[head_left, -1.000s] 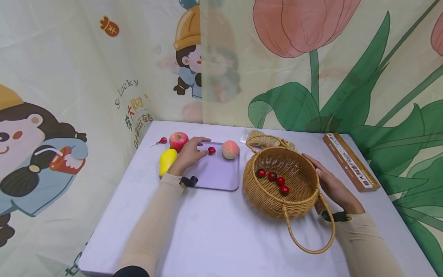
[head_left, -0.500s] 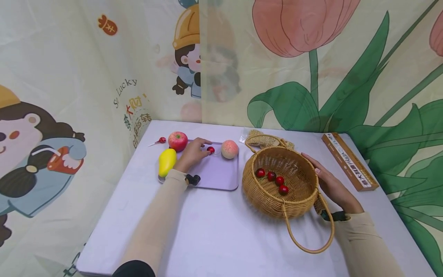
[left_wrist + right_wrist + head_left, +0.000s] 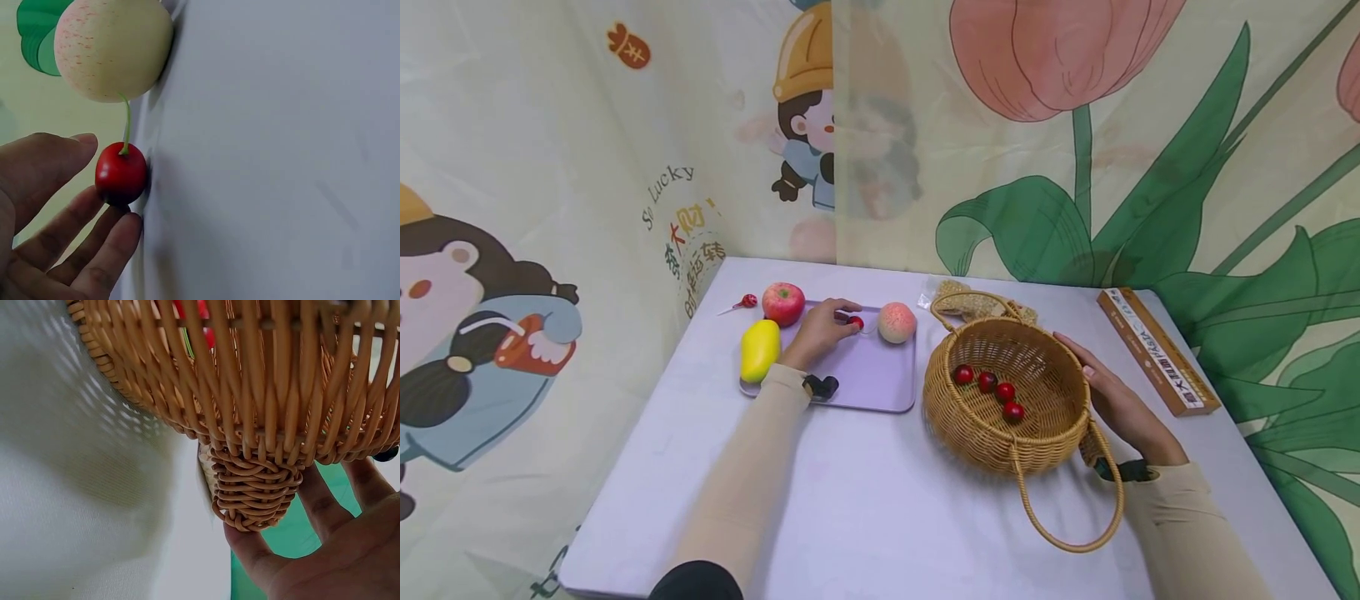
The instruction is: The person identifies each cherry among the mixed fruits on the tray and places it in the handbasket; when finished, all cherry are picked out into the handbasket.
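On the lilac tray (image 3: 872, 375), my left hand (image 3: 816, 335) reaches around a red cherry with a green stem (image 3: 120, 174). The left wrist view has the fingertips at the cherry's underside and the thumb (image 3: 53, 164) beside it, a small gap apart. A peach (image 3: 897, 323) lies just beyond, on the tray. My right hand (image 3: 1131, 412) rests against the outer right side of a round wicker basket (image 3: 970, 437), its fingers fairly straight. Several cherries (image 3: 1004, 392) lie inside the basket, whose front handle (image 3: 1071, 547) hangs down onto the table.
A yellow mango (image 3: 760, 350) lies at the tray's left edge, with a red apple (image 3: 783, 303) behind it. Farther left is a wrapped lollipop (image 3: 747, 302). Behind the basket sits a clear bag of pasta (image 3: 977, 305); a long brown pasta box (image 3: 1159, 350) lies at the right.
My left hand has shifted slightly right, and its fingers now surround and partly cover the cherry. The right hand and basket stay put.
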The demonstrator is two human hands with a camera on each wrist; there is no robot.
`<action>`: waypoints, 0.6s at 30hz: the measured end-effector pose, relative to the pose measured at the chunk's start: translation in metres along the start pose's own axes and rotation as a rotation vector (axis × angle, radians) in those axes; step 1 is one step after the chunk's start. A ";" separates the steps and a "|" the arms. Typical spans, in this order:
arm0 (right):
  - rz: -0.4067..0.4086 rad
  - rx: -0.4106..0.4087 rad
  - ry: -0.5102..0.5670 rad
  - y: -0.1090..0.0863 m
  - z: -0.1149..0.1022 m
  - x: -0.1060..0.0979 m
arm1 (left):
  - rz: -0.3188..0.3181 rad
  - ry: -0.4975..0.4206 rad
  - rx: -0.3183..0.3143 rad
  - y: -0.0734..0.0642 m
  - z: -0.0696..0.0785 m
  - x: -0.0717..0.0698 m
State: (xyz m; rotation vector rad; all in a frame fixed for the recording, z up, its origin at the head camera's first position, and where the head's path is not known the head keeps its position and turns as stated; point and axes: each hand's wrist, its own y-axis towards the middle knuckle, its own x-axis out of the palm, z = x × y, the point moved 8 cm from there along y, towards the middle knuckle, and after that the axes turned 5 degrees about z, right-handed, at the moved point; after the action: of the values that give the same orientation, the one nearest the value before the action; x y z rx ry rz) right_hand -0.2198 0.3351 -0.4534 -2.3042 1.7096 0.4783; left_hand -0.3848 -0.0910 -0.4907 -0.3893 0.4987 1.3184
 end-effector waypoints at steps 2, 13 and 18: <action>0.002 0.002 0.001 0.000 -0.001 0.000 | 0.002 -0.024 -0.013 0.001 -0.002 0.001; 0.007 0.012 -0.003 0.001 0.000 0.001 | 0.066 -0.041 -0.053 0.004 -0.009 0.002; 0.005 0.008 -0.003 0.000 0.002 0.000 | 0.089 -0.035 -0.076 -0.002 -0.014 0.001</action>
State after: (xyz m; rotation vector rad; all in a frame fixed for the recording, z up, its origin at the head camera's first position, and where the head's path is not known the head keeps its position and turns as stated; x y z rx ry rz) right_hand -0.2196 0.3360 -0.4549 -2.2928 1.7133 0.4750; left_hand -0.3842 -0.0983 -0.5032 -0.4099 0.4419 1.4312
